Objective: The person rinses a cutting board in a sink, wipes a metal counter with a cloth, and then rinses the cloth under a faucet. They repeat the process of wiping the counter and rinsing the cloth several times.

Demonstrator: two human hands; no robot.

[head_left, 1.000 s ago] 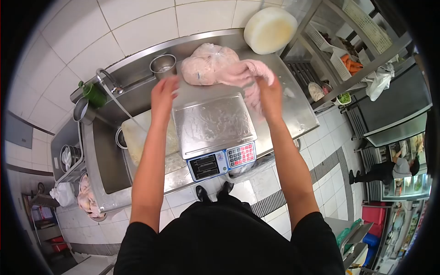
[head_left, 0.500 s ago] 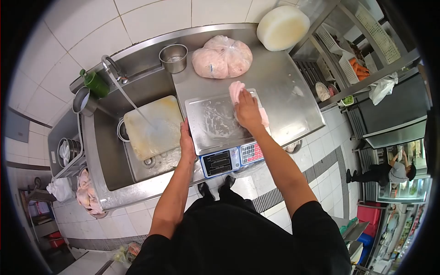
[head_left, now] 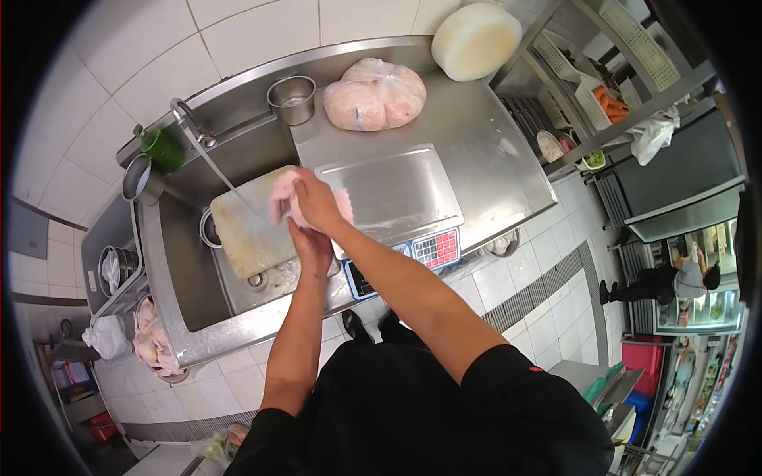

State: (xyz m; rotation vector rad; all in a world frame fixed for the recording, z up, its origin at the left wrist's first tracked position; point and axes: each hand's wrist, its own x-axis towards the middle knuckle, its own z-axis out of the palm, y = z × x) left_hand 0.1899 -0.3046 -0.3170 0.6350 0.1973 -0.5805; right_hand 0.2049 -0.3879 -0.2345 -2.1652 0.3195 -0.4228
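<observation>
My right hand (head_left: pixel 319 208) is closed on a pink cloth (head_left: pixel 286 194), above the near left edge of the scale's steel plate (head_left: pixel 397 194). Just below it, my left hand (head_left: pixel 311 244) is close to or touching the cloth; its fingers are partly hidden. The scale's keypad (head_left: pixel 436 249) shows at the front, while my right forearm partly covers the display. In the sink (head_left: pixel 186 278), a worn cutting board (head_left: pixel 238 238) lies under water running from the faucet (head_left: pixel 184 119).
Behind the scale sit a bag of pale pink meat (head_left: pixel 375 95) and a metal pot (head_left: pixel 291 101). A thick round board (head_left: pixel 476 44) leans at the wall. Raw poultry (head_left: pixel 152 339) is at the lower left. Another person (head_left: pixel 675 282) stands far right.
My right hand has moved left with the cloth, from the scale plate to its left edge beside my left hand. The whitish wet smears on the plate are largely gone.
</observation>
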